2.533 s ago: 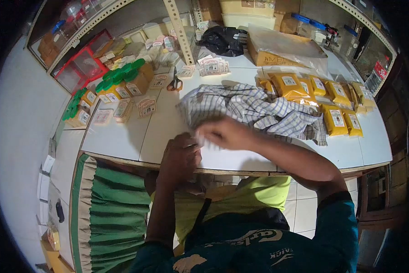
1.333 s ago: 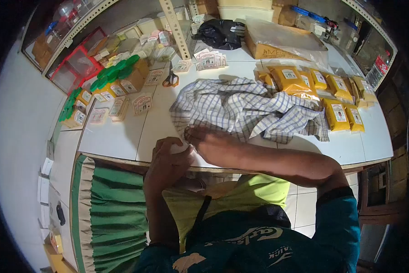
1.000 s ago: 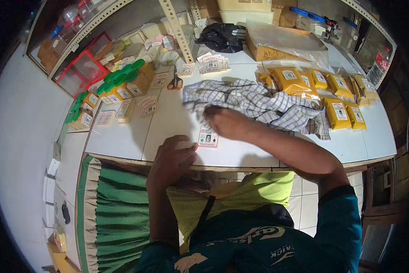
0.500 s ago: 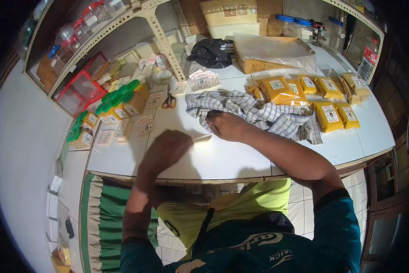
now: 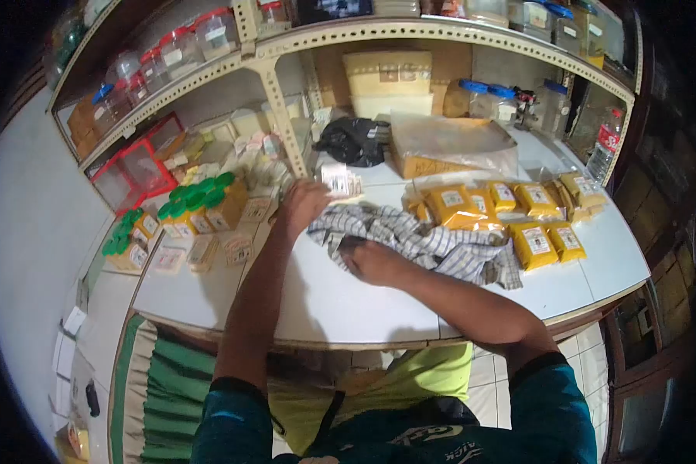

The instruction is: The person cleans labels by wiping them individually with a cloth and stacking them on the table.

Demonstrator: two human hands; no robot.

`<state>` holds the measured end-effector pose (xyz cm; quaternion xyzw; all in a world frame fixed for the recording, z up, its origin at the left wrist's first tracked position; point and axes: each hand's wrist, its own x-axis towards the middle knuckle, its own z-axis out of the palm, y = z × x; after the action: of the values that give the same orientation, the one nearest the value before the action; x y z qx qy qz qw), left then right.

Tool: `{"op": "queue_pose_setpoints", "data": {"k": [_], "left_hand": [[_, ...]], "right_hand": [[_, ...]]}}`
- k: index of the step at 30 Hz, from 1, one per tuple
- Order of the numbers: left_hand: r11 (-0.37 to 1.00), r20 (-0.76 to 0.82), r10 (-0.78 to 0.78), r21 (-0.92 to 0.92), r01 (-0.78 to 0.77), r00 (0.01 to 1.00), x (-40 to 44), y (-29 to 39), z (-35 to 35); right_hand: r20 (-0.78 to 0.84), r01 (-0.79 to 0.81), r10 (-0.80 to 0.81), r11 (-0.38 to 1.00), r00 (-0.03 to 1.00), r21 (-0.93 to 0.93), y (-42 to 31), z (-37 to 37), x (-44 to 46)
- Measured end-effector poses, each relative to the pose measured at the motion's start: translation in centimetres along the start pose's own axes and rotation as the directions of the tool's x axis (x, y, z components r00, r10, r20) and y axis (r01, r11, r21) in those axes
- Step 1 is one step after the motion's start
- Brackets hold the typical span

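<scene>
My left hand (image 5: 307, 203) is reaching to the back of the table, its fingers closed at the edge of a printed label (image 5: 335, 179). That label overlaps a small stack of similar labels (image 5: 355, 185) just behind it. Lower and to the right, my right hand (image 5: 372, 261) grips the near left part of a crumpled checked cloth (image 5: 464, 251). The fingertips of that hand are partly hidden in the cloth's folds. Loose labels (image 5: 238, 249) lie on the left part of the table.
Green-lidded jars (image 5: 193, 203) stand on the left. Labelled yellow packets (image 5: 456, 205) lie to the right, behind the cloth. At the back are a black plastic bag (image 5: 353, 141), a plastic-covered cardboard box (image 5: 448, 147) and a shelf post (image 5: 280, 116).
My left hand has moved forward, away from my body, from the table's middle to the label stack, with a pale label. My right hand stays on the cloth. The view has tilted up.
</scene>
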<state>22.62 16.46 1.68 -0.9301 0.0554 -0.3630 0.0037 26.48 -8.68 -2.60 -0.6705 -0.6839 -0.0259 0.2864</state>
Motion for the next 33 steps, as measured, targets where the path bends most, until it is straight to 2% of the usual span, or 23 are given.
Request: {"op": "queue_pose_setpoints", "data": {"k": [3,4,5,7,9,10,11,12,15,17,18,19,20,21,23,24,25,27,28,29,30,31,33], "left_hand": [[0.998,-0.007,0.002,-0.059,-0.002,1.000,-0.9,-2.0,-1.0],[0.987,-0.274,0.085,-0.106,-0.117,0.958,-1.1,-2.5,-1.1],[0.992,-0.317,0.125,0.044,-0.117,0.940,-0.4,-0.9,-3.7],[0.995,-0.400,-0.021,-0.101,-0.021,0.916,1.9,1.8,-7.0],[0.996,-0.367,-0.051,-0.086,0.021,0.929,5.0,2.8,-8.5],[0.996,-0.334,-0.086,-0.066,0.068,0.939,6.2,3.3,-8.9],[0.994,-0.358,-0.104,-0.078,0.082,0.928,7.3,4.6,-9.3],[0.980,-0.324,-0.124,-0.188,0.065,0.938,8.8,6.4,-9.5],[0.935,-0.291,-0.054,-0.350,-0.054,0.955,11.9,10.4,-8.5],[0.908,-0.380,0.044,-0.370,-0.196,0.924,12.8,13.0,-8.0],[0.920,-0.364,0.075,-0.335,-0.206,0.929,13.1,13.8,-8.4],[0.919,-0.368,0.069,-0.337,-0.202,0.927,13.3,13.9,-9.1],[0.920,-0.398,0.065,-0.331,-0.209,0.915,13.6,14.2,-10.8],[0.923,-0.424,0.064,-0.320,-0.216,0.903,13.9,14.5,-12.7],[0.887,-0.553,0.028,-0.370,-0.276,0.833,14.2,15.0,-17.2],[0.897,-0.560,0.007,-0.363,-0.253,0.828,13.8,15.3,-19.8],[0.906,-0.569,-0.013,-0.355,-0.231,0.822,13.3,15.3,-22.3],[0.921,-0.702,0.105,-0.199,-0.335,0.704,12.2,14.5,-26.5],[0.924,-0.803,0.038,-0.198,-0.327,0.595,12.2,14.8,-28.3],[0.927,-0.882,-0.031,-0.202,-0.317,0.470,12.2,15.0,-29.8],[0.953,-0.875,0.233,0.120,-0.277,0.423,10.8,13.6,-32.0],[0.874,-0.784,0.485,0.432,-0.221,0.388,9.5,12.5,-33.9],[0.898,-0.833,0.430,0.357,-0.255,0.348,8.7,14.1,-35.0]], "right_hand": [[-0.063,0.033,-0.029,0.997,0.998,0.068,-1.5,-1.2,-0.3],[-0.019,-0.009,0.009,0.999,1.000,0.031,-1.9,-1.7,-0.3],[0.021,-0.045,0.045,0.999,0.999,-0.012,-2.0,-1.8,-0.2],[-0.019,0.010,-0.011,1.000,1.000,-0.017,-1.1,-0.2,0.1],[0.005,-0.068,0.068,0.996,0.998,-0.055,-1.1,0.0,0.2],[-0.074,-0.054,0.054,0.999,0.996,0.004,-1.4,-0.2,0.1],[-0.052,-0.049,0.048,0.999,0.998,-0.019,-1.6,-0.2,0.1],[-0.065,-0.030,0.028,0.999,0.998,-0.030,-1.6,-0.4,0.2],[-0.064,-0.014,0.011,0.998,0.998,-0.055,-2.2,-0.5,0.3],[-0.065,-0.040,0.038,0.999,0.997,-0.031,-2.6,-0.7,0.3],[-0.305,0.214,-0.234,0.972,0.923,-0.097,-4.0,-1.6,0.9],[-0.298,0.215,-0.235,0.972,0.925,-0.099,-5.7,-2.4,0.8],[-0.223,0.121,-0.077,0.974,0.972,0.190,-8.1,-3.2,0.4],[-0.106,-0.002,0.056,0.890,0.993,0.456,-9.5,-3.1,0.0],[0.005,-0.023,0.027,0.733,1.000,0.680,-10.7,0.4,-1.2],[0.152,-0.140,-0.008,0.345,0.988,0.928,-11.3,2.2,-1.7],[0.171,-0.176,0.045,0.180,0.984,0.968,-13.4,1.6,-1.9],[0.310,-0.312,0.149,-0.009,0.939,0.950,-13.9,0.6,-1.4],[0.307,-0.309,0.148,-0.014,0.940,0.951,-14.2,0.8,-1.3],[0.299,-0.323,0.161,0.153,0.940,0.934,-14.6,1.2,-1.4],[0.288,-0.330,0.174,0.315,0.942,0.890,-15.0,1.5,-1.6],[0.285,-0.327,0.173,0.312,0.943,0.892,-15.6,1.4,-1.8],[0.380,-0.324,0.211,-0.255,0.901,0.911,-17.2,0.6,-2.5]]}}
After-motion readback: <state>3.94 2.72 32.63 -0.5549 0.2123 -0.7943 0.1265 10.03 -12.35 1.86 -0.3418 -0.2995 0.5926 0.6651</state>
